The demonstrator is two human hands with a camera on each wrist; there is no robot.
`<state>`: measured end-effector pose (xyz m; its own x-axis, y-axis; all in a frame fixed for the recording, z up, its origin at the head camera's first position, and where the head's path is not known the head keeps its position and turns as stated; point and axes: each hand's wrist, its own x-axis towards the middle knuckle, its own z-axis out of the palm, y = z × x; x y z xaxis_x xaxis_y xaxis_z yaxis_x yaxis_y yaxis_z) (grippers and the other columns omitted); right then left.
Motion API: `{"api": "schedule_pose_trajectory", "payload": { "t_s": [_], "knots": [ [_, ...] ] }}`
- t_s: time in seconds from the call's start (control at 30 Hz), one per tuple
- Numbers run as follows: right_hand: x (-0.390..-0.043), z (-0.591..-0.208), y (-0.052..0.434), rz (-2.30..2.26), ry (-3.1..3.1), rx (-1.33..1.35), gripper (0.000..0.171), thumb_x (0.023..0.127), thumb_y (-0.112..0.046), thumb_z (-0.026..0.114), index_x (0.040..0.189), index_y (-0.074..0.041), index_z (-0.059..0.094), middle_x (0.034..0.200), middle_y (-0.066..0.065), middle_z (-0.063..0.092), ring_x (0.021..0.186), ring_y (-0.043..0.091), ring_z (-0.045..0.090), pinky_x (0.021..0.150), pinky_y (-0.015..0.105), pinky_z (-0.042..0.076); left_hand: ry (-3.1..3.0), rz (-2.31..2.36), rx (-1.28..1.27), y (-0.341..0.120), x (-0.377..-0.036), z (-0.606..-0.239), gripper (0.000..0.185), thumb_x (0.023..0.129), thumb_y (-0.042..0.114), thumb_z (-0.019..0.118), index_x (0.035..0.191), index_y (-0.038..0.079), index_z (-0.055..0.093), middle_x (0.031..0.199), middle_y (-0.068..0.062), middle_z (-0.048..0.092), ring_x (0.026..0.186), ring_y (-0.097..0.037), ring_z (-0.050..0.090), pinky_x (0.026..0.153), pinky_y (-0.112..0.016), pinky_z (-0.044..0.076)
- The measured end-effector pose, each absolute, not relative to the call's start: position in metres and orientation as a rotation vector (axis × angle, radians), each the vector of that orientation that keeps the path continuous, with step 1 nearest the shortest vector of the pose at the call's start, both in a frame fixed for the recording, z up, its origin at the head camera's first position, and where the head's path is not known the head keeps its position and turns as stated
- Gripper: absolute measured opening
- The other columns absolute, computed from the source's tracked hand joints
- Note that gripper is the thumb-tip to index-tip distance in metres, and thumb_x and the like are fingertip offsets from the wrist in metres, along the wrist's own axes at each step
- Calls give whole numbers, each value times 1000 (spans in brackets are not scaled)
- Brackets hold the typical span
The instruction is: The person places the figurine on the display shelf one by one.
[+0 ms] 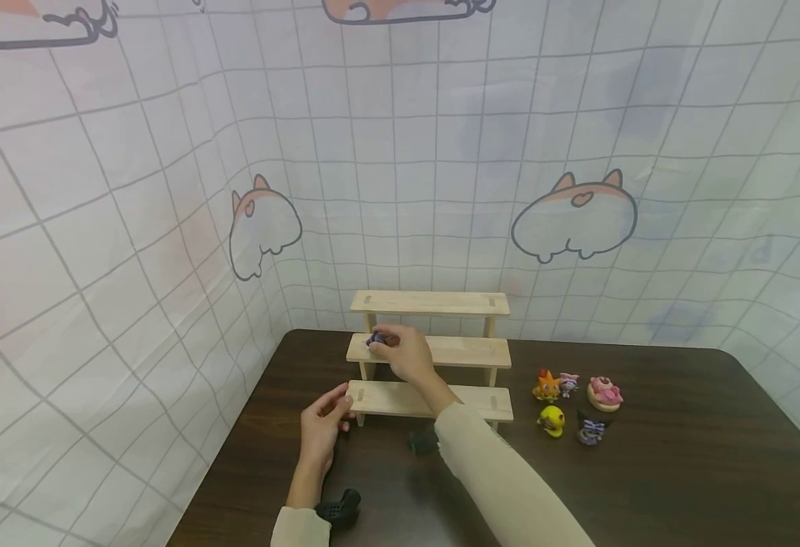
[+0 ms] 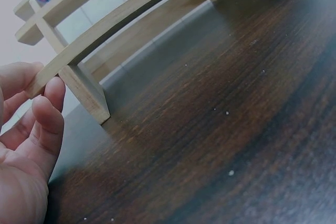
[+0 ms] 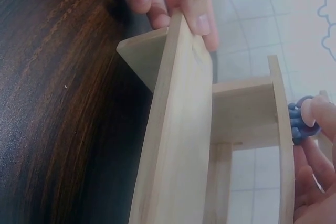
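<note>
Tabletop [image 1: 680, 471] lies nearest my camera, before the wooden shelf [image 1: 430, 303]. I have the left hand [image 1: 321, 430] pinching the shelf's bottom step [image 1: 396, 398] at its left end. Right of the shelf sit a yellow figurine [image 1: 552, 420] and a dark-eared figurine [image 1: 591, 431]; behind them, an orange figurine [image 1: 547, 387], a small pink-and-white figurine [image 1: 568, 385] and a pink figurine [image 1: 605, 393]. My right hand [image 1: 406, 355] grasps a blue-purple figurine [image 1: 374, 339] at the left end of the shelf's middle step [image 1: 468, 351].
</note>
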<state>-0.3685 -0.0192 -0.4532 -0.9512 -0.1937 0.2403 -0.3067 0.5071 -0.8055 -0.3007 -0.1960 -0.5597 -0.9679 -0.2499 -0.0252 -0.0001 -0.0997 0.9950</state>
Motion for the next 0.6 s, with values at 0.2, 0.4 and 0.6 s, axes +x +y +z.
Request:
{"api": "schedule_pose_trajectory", "payload": {
  "t_s": [0.2, 0.4, 0.6],
  "knots": [
    [-370, -456, -20, 1438, -2609, 457, 37, 88, -29, 70, 123, -19, 65, 116, 2, 69, 105, 21, 67, 88, 38, 55, -1985, -2193, 284, -196, -299, -559, 36, 89, 22, 70, 123, 13, 66, 106, -11, 67, 74, -12, 65, 55, -22, 51],
    [-370, -457, -20, 1434, -2608, 462, 38, 88, -30, 69, 124, -19, 65, 117, 3, 69, 105, 22, 66, 88, 38, 54, -1988, -2181, 282, -196, -300, -561, 33, 88, 22, 71, 120, 13, 68, 102, -11, 68, 73, -14, 65, 55, -21, 51],
    [-368, -455, -20, 1429, -2626, 449, 39, 89, -30, 68, 126, -20, 63, 118, 3, 68, 106, 22, 65, 87, 40, 53, -1979, -2176, 264, -196, -301, -561, 32, 87, 21, 72, 118, 13, 69, 99, -9, 68, 72, -14, 66, 54, -21, 51]
  ]
}}
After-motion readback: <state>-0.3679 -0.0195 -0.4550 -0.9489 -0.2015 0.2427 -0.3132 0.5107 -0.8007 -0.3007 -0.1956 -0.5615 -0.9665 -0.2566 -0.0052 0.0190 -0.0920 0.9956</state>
